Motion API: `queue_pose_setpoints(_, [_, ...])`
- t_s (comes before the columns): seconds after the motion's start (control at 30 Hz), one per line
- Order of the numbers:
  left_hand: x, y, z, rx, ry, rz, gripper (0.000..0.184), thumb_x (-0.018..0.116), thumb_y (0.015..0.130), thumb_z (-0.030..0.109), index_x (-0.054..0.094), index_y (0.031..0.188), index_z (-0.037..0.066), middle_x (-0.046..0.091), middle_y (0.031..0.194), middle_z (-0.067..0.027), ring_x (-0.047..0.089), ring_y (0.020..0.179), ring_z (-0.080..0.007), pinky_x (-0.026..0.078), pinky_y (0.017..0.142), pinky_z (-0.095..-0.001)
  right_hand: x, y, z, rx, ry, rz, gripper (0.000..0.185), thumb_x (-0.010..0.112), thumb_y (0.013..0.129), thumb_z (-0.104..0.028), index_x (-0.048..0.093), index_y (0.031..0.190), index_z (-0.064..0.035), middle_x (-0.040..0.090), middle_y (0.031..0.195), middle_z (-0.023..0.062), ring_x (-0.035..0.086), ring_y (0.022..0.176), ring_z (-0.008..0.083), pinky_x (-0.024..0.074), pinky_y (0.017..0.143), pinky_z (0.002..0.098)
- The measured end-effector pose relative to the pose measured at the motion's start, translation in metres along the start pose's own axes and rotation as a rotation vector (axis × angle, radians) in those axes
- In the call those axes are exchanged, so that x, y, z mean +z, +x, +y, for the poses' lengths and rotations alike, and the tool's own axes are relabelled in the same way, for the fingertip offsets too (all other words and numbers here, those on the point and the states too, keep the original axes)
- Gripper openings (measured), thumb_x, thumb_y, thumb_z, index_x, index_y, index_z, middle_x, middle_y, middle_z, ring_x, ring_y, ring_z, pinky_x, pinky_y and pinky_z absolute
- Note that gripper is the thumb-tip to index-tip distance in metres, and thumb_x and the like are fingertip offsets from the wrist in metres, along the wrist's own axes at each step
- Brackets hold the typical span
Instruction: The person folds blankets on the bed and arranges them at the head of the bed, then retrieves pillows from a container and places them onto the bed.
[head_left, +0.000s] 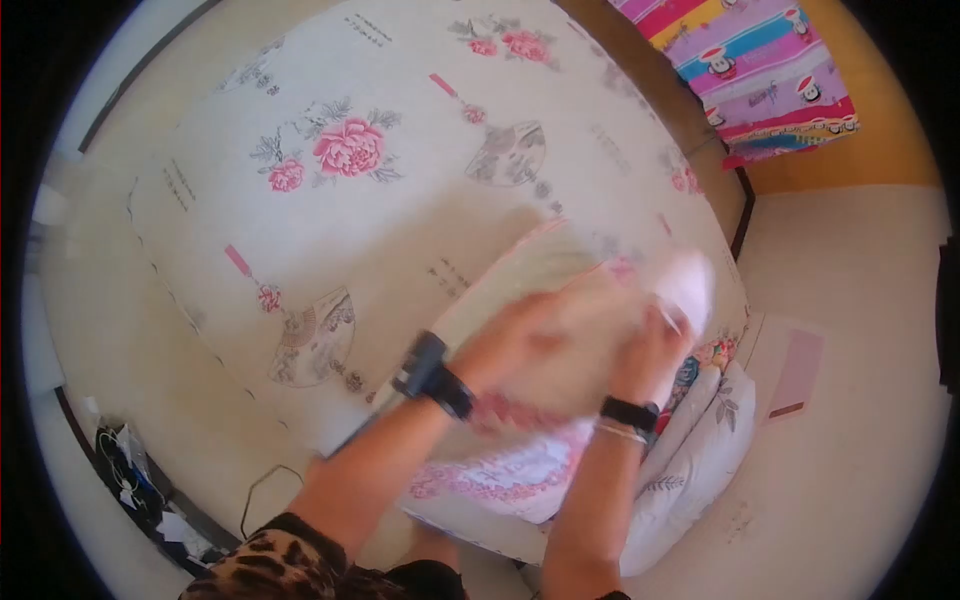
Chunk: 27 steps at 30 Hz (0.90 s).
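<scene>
A pale cloth with pink edging and a pink floral pattern (500, 470) lies partly raised in front of me at the near right of the bed; whether it is a cover or a pillowcase I cannot tell. My right hand (650, 345) grips a bunched white-pink part of it, fingers curled round the fabric. My left hand (525, 335) is over the cloth's middle, smeared by motion, so its fingers do not show clearly. A dark band with a device is on the left wrist, a black band and a thin bracelet on the right.
The bed (400, 220) has a cream sheet with peonies and fans. Folded grey-white bedding (690, 470) lies at its right edge. A colourful striped cloth (765, 75) hangs at the upper right. Cables and small items (135, 470) are at the lower left.
</scene>
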<state>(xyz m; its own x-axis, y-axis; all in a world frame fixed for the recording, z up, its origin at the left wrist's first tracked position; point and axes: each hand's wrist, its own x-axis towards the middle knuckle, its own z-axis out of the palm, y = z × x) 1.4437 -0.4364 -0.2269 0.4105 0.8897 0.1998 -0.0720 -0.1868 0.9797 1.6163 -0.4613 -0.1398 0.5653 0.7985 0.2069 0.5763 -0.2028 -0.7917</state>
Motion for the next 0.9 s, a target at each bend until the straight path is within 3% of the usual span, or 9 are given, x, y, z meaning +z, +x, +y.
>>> queue_pose_setpoints(0.07, [-0.019, -0.024, -0.058, -0.316, 0.483, 0.309, 0.051, 0.059, 0.078, 0.014, 0.043, 0.126, 0.004, 0.047, 0.124, -0.0210, 0.042, 0.116, -0.0374, 0.034, 0.096, -0.0442, 0.032, -0.006, 0.036, -0.187, -0.183, -0.295, 0.033, 0.053, 0.088, -0.014, 0.047, 0.117, 0.0007, 0.053, 0.114, 0.0158, 0.049, 0.105, 0.0244, 0.0378, 0.093, 0.0324])
queue_pose_setpoints(0.17, [-0.025, -0.026, -0.038, -0.307, 0.786, 0.351, 0.054, 0.058, 0.079, 0.016, 0.040, 0.129, 0.006, 0.039, 0.133, -0.0212, 0.033, 0.123, -0.0391, 0.025, 0.099, -0.0532, 0.009, -0.043, 0.041, 0.030, 0.064, -0.081, 0.037, 0.045, 0.093, -0.019, 0.044, 0.122, 0.0044, 0.050, 0.120, 0.0139, 0.046, 0.111, 0.0199, 0.0372, 0.095, 0.0317])
queue_pose_setpoints(0.27, [0.018, -0.009, 0.010, -0.003, 0.829, 0.037, 0.047, 0.049, 0.083, 0.021, 0.043, 0.129, 0.013, 0.038, 0.137, -0.0086, 0.029, 0.128, -0.0340, 0.019, 0.099, -0.0611, -0.034, -0.045, 0.092, 0.372, 0.409, 0.045, 0.045, 0.046, 0.091, -0.014, 0.033, 0.132, -0.0002, 0.046, 0.127, 0.0169, 0.046, 0.114, 0.0284, 0.0329, 0.098, 0.0412])
queue_pose_setpoints(0.33, [0.065, 0.004, 0.021, 0.125, 0.624, -0.088, 0.041, 0.049, 0.084, 0.021, 0.049, 0.124, 0.017, 0.039, 0.136, -0.0032, 0.028, 0.129, -0.0305, 0.014, 0.100, -0.0620, -0.039, -0.033, 0.136, 0.012, -0.721, -0.072, 0.052, 0.041, 0.093, -0.021, 0.023, 0.138, -0.0034, 0.031, 0.139, 0.0180, 0.029, 0.129, 0.0335, 0.0219, 0.103, 0.0510])
queue_pose_setpoints(0.37, [0.084, 0.013, 0.017, 0.249, 0.610, -0.105, 0.045, 0.053, 0.081, 0.030, 0.049, 0.124, 0.018, 0.039, 0.136, -0.0028, 0.027, 0.130, -0.0308, 0.013, 0.100, -0.0635, -0.024, -0.035, 0.151, 0.013, -0.871, -0.170, 0.061, 0.038, 0.092, -0.034, 0.015, 0.141, -0.0046, 0.018, 0.145, 0.0169, 0.013, 0.134, 0.0357, 0.0112, 0.103, 0.0587])
queue_pose_setpoints(0.43, [0.097, 0.038, -0.003, 0.043, 0.814, -0.161, 0.054, 0.057, 0.076, 0.041, 0.049, 0.125, 0.020, 0.037, 0.137, -0.0005, 0.021, 0.132, -0.0334, 0.012, 0.097, -0.0674, -0.004, -0.026, 0.144, 0.058, -1.004, -0.282, 0.069, 0.040, 0.089, -0.044, 0.017, 0.140, -0.0045, 0.014, 0.147, 0.0157, 0.012, 0.135, 0.0357, 0.0102, 0.102, 0.0603])
queue_pose_setpoints(0.5, [0.079, 0.066, -0.045, -0.108, 0.827, -0.024, 0.063, 0.057, 0.074, 0.051, 0.046, 0.128, 0.021, 0.034, 0.140, 0.0019, 0.016, 0.132, -0.0372, 0.011, 0.094, -0.0710, 0.008, -0.011, 0.141, 0.005, -0.972, -0.353, 0.073, 0.044, 0.085, -0.047, 0.021, 0.139, -0.0038, 0.018, 0.146, 0.0166, 0.015, 0.134, 0.0367, 0.0135, 0.100, 0.0607])
queue_pose_setpoints(0.63, [0.077, 0.087, -0.089, -0.192, 0.931, -0.128, 0.068, 0.055, 0.075, 0.055, 0.040, 0.132, 0.022, 0.031, 0.141, 0.0023, 0.012, 0.132, -0.0423, 0.011, 0.093, -0.0720, 0.016, 0.010, 0.170, -0.110, -0.838, -0.334, 0.067, 0.048, 0.084, -0.041, 0.029, 0.136, -0.0026, 0.030, 0.140, 0.0176, 0.024, 0.129, 0.0369, 0.0207, 0.096, 0.0559])
queue_pose_setpoints(0.9, [0.096, 0.114, -0.152, -0.242, 0.966, -0.182, 0.068, 0.056, 0.075, 0.052, 0.040, 0.131, 0.016, 0.034, 0.137, -0.0022, 0.009, 0.131, -0.0449, 0.001, 0.096, -0.0689, 0.057, 0.035, 0.216, -0.026, -0.792, -0.236, 0.069, 0.055, 0.077, -0.040, 0.035, 0.131, -0.0024, 0.037, 0.134, 0.0162, 0.027, 0.126, 0.0353, 0.0149, 0.098, 0.0549])
